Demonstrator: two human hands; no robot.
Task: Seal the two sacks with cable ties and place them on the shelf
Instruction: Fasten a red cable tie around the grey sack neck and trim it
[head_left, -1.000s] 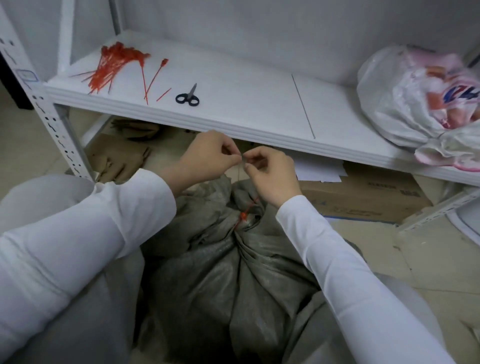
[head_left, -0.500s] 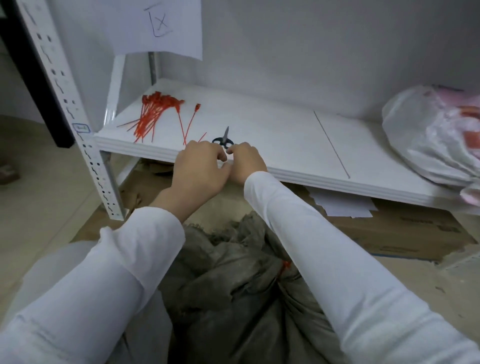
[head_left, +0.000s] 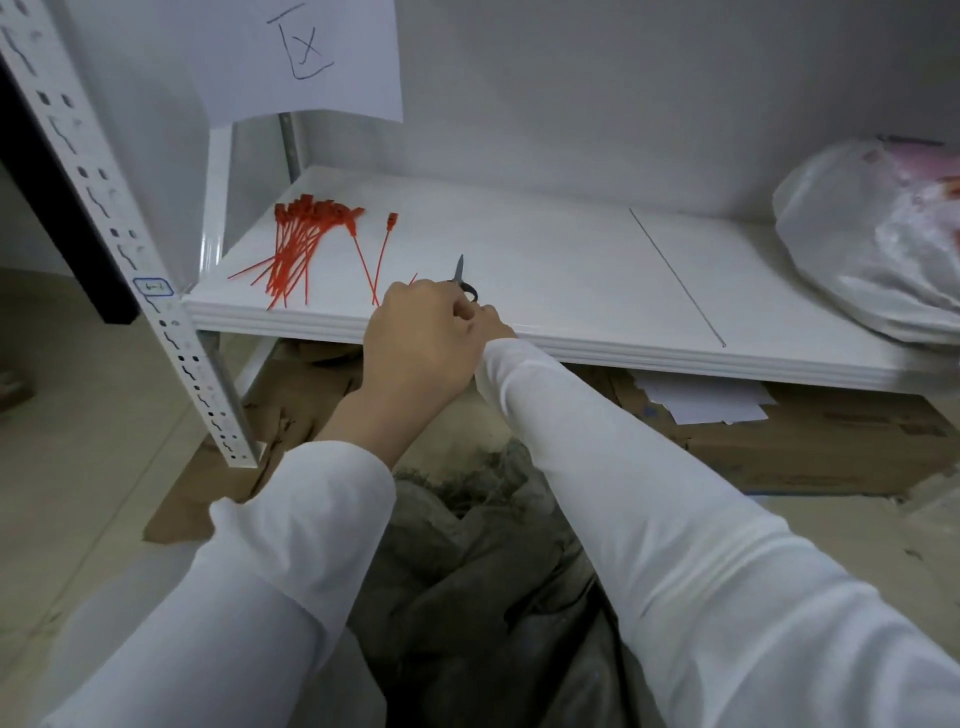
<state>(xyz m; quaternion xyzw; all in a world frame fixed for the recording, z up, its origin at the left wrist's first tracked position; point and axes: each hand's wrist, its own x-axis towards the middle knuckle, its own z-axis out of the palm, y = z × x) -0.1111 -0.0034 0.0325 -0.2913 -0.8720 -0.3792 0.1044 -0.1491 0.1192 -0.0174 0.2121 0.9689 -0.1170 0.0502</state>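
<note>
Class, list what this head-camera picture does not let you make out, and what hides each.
Head view throughout.
1. Scissors handles: covered by the left hand; grip unclear.
2. Right hand fingers: behind the left hand.
3. Grey sack neck, any tie: behind the right sleeve.
4. White bag: cut off by the right edge.

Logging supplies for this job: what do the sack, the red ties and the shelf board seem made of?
Sack: coarse woven fabric, probably plastic weave or burlap; dull grey, creased, frayed at the mouth.
Cable ties: thin, smooth red plastic; flexible strips with blocky heads.
Shelf board: smooth white with faint sheen; painted metal or laminate, unclear which.
</note>
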